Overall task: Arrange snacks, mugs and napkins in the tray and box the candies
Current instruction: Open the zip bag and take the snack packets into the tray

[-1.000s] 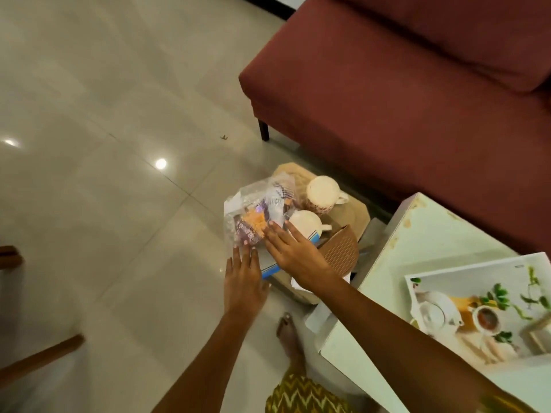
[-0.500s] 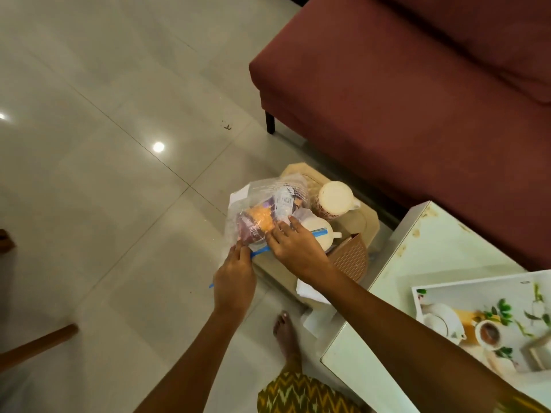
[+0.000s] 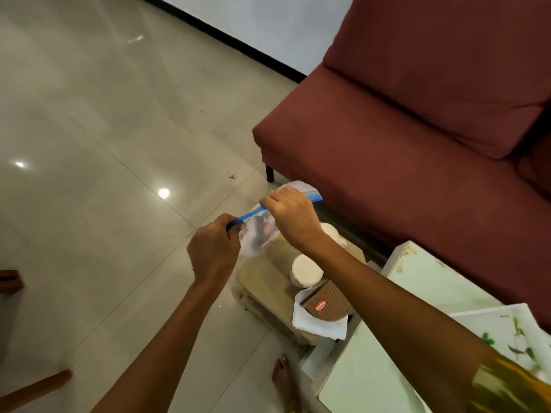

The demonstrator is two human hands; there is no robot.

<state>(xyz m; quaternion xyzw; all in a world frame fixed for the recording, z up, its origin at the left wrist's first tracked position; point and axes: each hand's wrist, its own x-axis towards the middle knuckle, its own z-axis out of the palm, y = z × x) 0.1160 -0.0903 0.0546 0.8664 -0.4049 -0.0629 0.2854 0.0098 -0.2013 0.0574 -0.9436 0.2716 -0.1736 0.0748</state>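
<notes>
Two-handed hold on clear blue-sealed plastic zip bag; left hand curled round seal's end, right hand pinching midway; contents possibly wrapped snacks.

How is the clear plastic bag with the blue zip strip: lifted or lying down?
Lifted: the clear plastic bag hangs from its blue strip, gripped by left hand and right hand.

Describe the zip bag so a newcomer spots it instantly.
In front of the red sofa, a low beige stand sits on the floor. Above it, the left hand and right hand pinch a clear zip bag by its blue seal strip. Unlike the cream mugs and brown box below, it is transparent and held in the air.
</notes>
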